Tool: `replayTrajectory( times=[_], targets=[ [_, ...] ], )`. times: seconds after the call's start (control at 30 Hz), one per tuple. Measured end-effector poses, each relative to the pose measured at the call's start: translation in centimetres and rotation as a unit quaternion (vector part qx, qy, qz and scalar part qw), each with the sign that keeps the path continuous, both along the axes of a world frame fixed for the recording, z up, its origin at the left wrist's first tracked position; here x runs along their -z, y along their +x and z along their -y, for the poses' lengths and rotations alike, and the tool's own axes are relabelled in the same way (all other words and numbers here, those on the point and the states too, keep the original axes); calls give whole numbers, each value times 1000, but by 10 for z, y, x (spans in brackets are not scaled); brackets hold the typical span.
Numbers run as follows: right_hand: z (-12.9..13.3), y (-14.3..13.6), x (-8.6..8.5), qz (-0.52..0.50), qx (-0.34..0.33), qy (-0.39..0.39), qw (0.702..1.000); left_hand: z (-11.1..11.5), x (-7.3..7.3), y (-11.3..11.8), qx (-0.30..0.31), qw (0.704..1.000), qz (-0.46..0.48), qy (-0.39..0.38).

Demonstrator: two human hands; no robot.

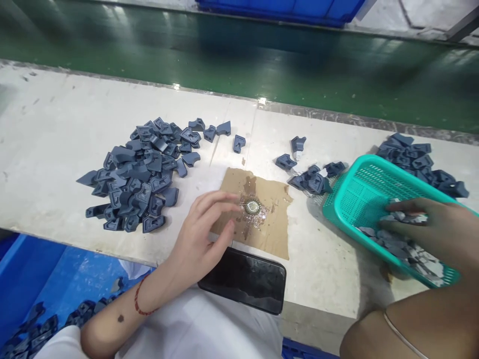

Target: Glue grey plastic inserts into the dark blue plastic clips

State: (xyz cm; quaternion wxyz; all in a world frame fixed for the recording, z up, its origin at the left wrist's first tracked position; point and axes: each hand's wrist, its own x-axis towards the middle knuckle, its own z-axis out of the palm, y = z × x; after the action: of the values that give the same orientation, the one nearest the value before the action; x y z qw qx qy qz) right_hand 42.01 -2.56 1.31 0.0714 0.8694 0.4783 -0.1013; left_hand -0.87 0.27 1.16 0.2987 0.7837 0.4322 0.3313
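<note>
My left hand [209,227] hovers with fingers apart and nothing in them, beside a small round metal piece [253,207]. That piece sits in a wet, glittery patch on a brown cardboard sheet [277,234]. My right hand [430,224] reaches into a green plastic basket [339,202], its fingers closed around some grey and white scraps [402,217]. More scraps lie under it in the basket. Left of the cardboard spreads a heap of dark blue-grey plastic parts [140,172]. A smaller group of such parts [312,179] lies between cardboard and basket, with whitish bits among them.
A black phone [247,279] lies at the table's near edge. Another pile of parts [419,162] sits behind the basket. A green belt [224,60] runs along the far side, with a blue crate [277,7] beyond. Lower left, a blue bin [71,274] holds more parts.
</note>
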Motion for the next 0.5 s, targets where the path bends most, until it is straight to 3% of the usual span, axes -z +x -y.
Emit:
replayTrajectory(
  times=[0.17, 0.3, 0.4, 0.5],
  targets=[
    [-9, -14, -6, -28, 59, -48, 997, -55, -22, 15, -24, 986, -160, 35],
    [-10, -18, -4, -33, 61, -23, 997, -105, -24, 45, -75, 947, -313, 13],
    [-11, -23, -6, -14, 62, 13, 998, -130, -19, 61, -77, 937, -342, -12],
    [-12, -31, -15, -16, 76, 59, 995, -140, -17, 63, -76, 943, -323, -12]
  ],
)
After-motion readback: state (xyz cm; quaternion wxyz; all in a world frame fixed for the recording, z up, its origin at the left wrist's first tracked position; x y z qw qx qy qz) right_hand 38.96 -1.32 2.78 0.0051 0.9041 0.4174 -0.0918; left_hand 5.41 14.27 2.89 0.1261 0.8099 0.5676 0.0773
